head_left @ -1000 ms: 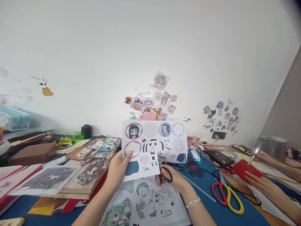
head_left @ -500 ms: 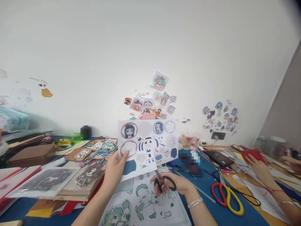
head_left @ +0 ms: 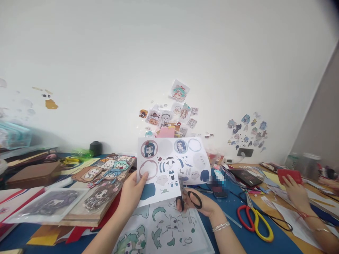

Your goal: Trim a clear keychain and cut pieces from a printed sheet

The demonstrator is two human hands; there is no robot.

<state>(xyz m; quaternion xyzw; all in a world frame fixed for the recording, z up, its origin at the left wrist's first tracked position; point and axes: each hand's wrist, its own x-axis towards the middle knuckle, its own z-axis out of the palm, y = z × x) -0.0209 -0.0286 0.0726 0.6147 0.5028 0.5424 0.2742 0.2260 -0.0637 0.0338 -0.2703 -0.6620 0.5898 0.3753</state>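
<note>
left hand (head_left: 132, 192) pinches a printed sheet (head_left: 172, 165) upright; right hand (head_left: 202, 203) grips black scissors (head_left: 189, 197) at its near edge, above another sheet (head_left: 169, 229).

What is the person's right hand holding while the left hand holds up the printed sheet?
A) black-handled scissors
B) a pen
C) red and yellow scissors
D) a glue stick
A: the right hand has its fingers through the loops of the black-handled scissors, at the lower edge of the printed sheet that the left hand holds. The red and yellow scissors lie untouched on the table.
</note>
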